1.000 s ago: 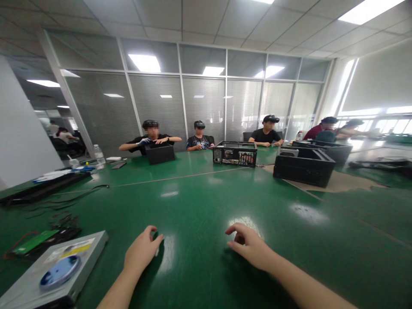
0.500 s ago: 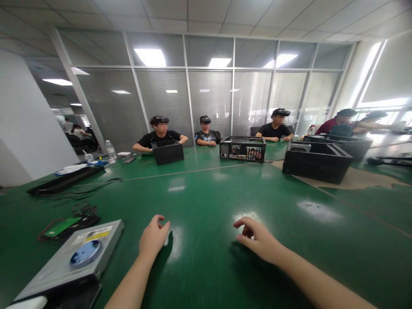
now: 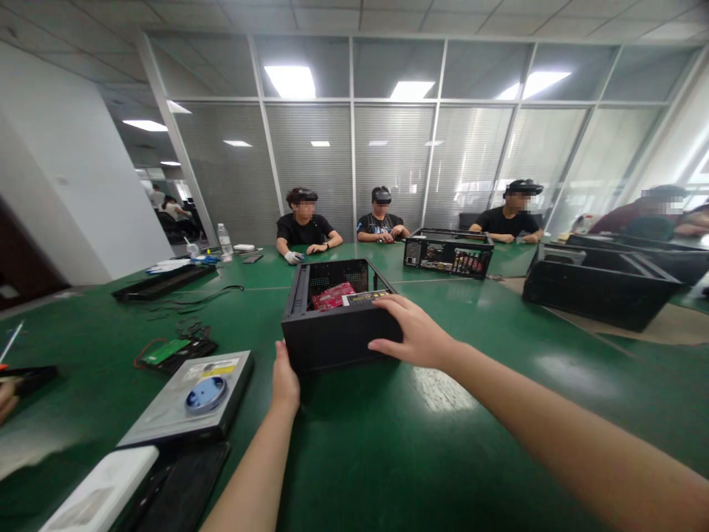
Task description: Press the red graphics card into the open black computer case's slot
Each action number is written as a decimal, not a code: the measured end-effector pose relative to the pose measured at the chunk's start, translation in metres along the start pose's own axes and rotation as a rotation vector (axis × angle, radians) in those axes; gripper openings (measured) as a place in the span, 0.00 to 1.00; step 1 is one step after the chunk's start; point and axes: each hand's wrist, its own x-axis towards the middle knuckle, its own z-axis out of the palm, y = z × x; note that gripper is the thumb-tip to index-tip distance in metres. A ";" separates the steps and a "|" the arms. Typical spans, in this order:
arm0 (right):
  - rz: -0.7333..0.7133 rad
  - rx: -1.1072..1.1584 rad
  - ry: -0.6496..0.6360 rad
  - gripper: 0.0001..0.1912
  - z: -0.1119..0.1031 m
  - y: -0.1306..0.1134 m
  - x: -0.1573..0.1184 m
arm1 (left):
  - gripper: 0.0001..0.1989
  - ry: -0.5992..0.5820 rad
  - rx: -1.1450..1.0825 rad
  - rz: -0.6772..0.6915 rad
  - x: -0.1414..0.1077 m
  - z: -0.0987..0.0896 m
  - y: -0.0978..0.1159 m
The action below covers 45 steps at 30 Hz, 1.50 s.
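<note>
A black computer case lies on the green table right in front of me, its open side facing up. Inside it show a red circuit board and a labelled part that looks like a power supply. My left hand presses against the near left corner of the case, its fingers partly hidden along the side. On the opposite side, my right hand grips the right edge, thumb against the near wall and fingers over the top rim.
To the left lie a silver optical drive with a blue round dish on it, a green circuit board and a white object. Other cases stand across the table, where several people sit. Another person's hand shows far left.
The computer case has come from the person opposite to my side of the table. My hands, empty and apart before, now hold it. The view has shifted left.
</note>
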 end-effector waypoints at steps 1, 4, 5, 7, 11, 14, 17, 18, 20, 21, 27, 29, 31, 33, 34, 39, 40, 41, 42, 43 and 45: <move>-0.011 -0.068 -0.063 0.45 0.003 0.004 0.025 | 0.32 -0.007 -0.045 -0.014 -0.002 0.003 0.000; 0.057 -0.245 -0.347 0.58 0.016 0.021 0.082 | 0.38 0.001 -0.142 -0.123 0.001 0.000 0.001; 0.088 -0.281 -0.427 0.60 0.019 0.026 0.092 | 0.41 0.022 -0.170 -0.170 0.005 -0.005 0.001; 0.122 -0.317 -0.520 0.60 0.020 0.031 0.099 | 0.42 0.095 -0.212 -0.220 0.012 -0.014 0.001; 0.092 -0.319 -0.518 0.60 0.003 0.022 0.069 | 0.35 0.258 -0.231 -0.141 0.020 -0.025 0.002; 0.059 -0.279 -0.496 0.58 -0.023 0.000 0.015 | 0.34 0.266 -0.162 -0.129 0.019 -0.024 0.002; 0.090 -0.257 -0.475 0.59 -0.062 -0.030 -0.058 | 0.35 0.152 -0.082 -0.139 0.016 -0.017 -0.001; 0.116 -0.244 -0.480 0.60 -0.079 -0.041 -0.082 | 0.36 0.100 -0.064 -0.140 0.014 -0.014 -0.002; 0.169 -0.173 -0.524 0.57 -0.117 -0.062 -0.122 | 0.36 0.004 -0.027 -0.127 0.011 -0.006 -0.006; 0.197 -0.114 -0.549 0.53 -0.135 -0.071 -0.135 | 0.36 -0.040 -0.001 -0.114 0.009 -0.003 -0.008; 0.128 -0.044 -0.600 0.33 -0.149 -0.078 -0.114 | 0.35 -0.190 0.126 -0.074 0.001 0.010 -0.011; -0.034 -0.196 -0.585 0.33 -0.114 -0.065 -0.087 | 0.34 -0.235 0.140 -0.080 0.000 0.010 -0.011; -0.149 -0.331 -0.626 0.32 -0.075 -0.050 -0.062 | 0.33 -0.274 0.150 -0.094 0.000 0.009 -0.009; -0.212 -0.448 -0.718 0.35 -0.042 -0.035 -0.044 | 0.32 -0.293 0.156 -0.109 0.001 0.008 -0.008; -0.237 -0.496 -0.760 0.37 -0.030 -0.029 -0.038 | 0.32 -0.298 0.159 -0.115 0.001 0.008 -0.008; -0.361 -0.637 -0.756 0.38 -0.001 -0.009 -0.031 | 0.30 -0.319 0.210 -0.141 0.001 0.010 -0.008; -0.368 -0.654 -0.738 0.39 0.001 -0.008 -0.033 | 0.30 -0.329 0.232 -0.135 0.000 0.011 -0.008; -0.367 -0.670 -0.725 0.40 0.003 -0.008 -0.036 | 0.30 -0.338 0.254 -0.125 0.000 0.011 -0.008; -0.360 -0.679 -0.716 0.37 0.004 -0.009 -0.038 | 0.29 -0.346 0.273 -0.114 -0.001 0.012 -0.008; -0.351 -0.679 -0.714 0.33 0.003 -0.012 -0.039 | 0.29 -0.350 0.285 -0.104 -0.002 0.012 -0.008; -0.322 -0.665 -0.705 0.21 -0.003 -0.018 -0.038 | 0.28 -0.353 0.293 -0.097 -0.002 0.013 -0.008</move>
